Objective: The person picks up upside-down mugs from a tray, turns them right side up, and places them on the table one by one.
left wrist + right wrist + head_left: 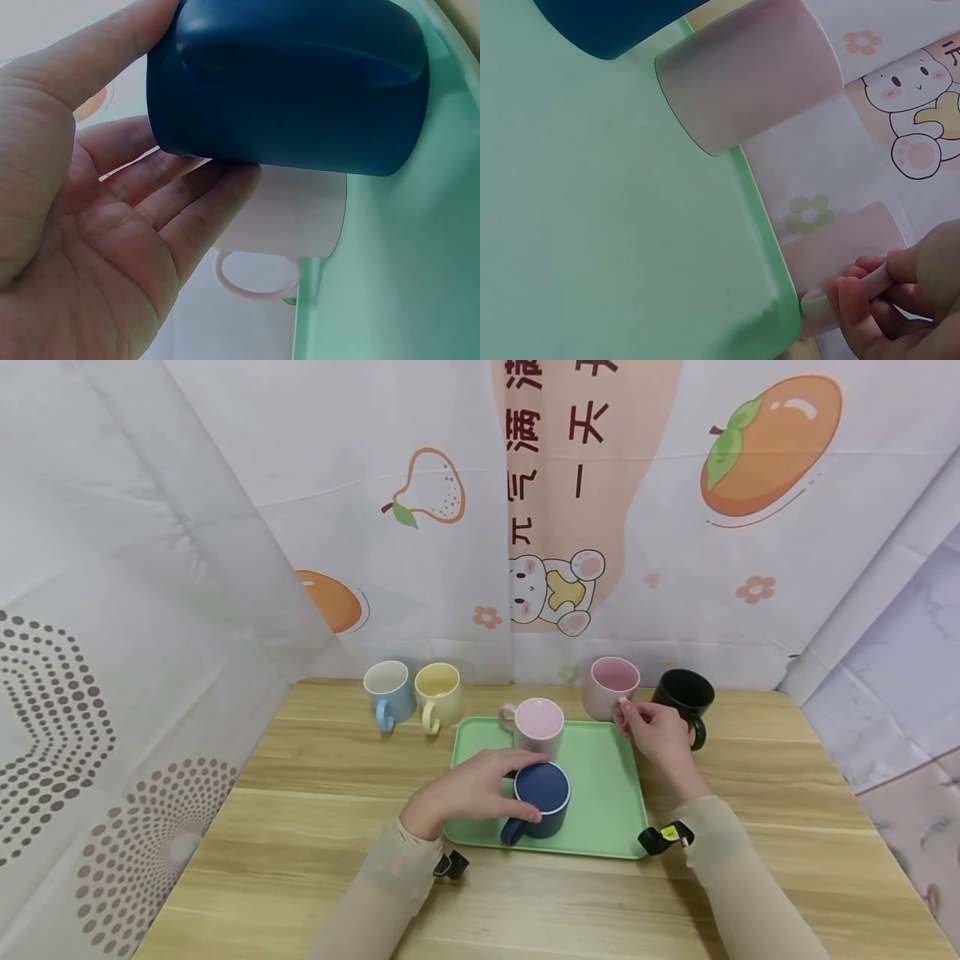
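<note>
Head view: left hand [476, 787] grips navy mug [546, 800], right hand [658, 732] pinches pink mug's [604, 699] handle [876, 281].

front mug [551, 818], rear mug [538, 740] on tray [600, 777] | left mugs [447, 703] behind | right mugs [602, 699] behind
</note>
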A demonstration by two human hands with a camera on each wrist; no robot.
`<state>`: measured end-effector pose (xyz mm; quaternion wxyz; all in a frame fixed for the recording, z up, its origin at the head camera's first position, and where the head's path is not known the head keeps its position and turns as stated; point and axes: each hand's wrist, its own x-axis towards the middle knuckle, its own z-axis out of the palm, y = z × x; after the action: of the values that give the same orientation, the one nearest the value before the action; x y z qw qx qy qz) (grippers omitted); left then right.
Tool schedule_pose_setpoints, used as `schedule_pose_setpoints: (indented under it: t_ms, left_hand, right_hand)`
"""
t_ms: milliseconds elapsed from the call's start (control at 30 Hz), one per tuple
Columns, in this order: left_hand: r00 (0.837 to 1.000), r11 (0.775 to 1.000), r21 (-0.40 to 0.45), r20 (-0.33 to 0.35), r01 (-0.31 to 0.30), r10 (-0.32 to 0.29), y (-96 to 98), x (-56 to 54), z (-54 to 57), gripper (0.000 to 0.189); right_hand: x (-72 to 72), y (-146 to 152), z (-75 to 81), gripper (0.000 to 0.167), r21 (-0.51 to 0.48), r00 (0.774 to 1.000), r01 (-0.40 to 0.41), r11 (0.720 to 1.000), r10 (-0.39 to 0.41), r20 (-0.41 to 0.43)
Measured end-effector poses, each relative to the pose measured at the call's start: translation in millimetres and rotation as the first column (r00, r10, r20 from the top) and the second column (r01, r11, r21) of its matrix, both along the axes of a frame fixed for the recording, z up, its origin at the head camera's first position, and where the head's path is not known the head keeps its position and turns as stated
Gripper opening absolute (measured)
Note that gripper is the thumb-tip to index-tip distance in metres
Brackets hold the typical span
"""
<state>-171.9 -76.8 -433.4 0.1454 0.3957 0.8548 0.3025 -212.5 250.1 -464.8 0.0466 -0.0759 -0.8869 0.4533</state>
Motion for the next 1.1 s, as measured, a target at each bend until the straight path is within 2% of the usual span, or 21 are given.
schedule_pose_setpoints:
  t_ms: [400,600,767,933,1100]
  left_hand:
    - [0.999,0.999,0.001,-0.017,0.038,-0.038,-1.2,1.2,-5.4,0.079]
    - [0.997,0.997,0.035,-0.057,0.063,-0.061,-2.3,3.7,-8.2,0.076]
    - [0.995,0.996,0.057,-0.079,0.070,-0.065,-3.2,4.9,-9.5,0.076]
    - [0.997,0.997,0.068,-0.065,0.036,-0.031,-3.8,6.0,-11.4,0.077]
    - [0.999,0.995,0.090,-0.024,-0.040,0.042,-4.7,9.4,-12.5,0.079]
  right_hand:
    - [1.3,3,1.7,0.046,0.091,0.999,-0.041,0.995,0.043,-0.024]
    - [1.8,4,2.3,0.041,0.147,0.996,-0.067,0.987,0.075,-0.048]
    - [5.5,3,6.3,0.037,0.158,0.994,-0.105,0.982,0.110,-0.024]
    - [11.8,0,10.2,0.036,0.175,0.990,-0.138,0.975,0.143,-0.019]
    - [18.7,-4,14.9,0.045,0.212,0.986,-0.117,0.970,0.140,-0.094]
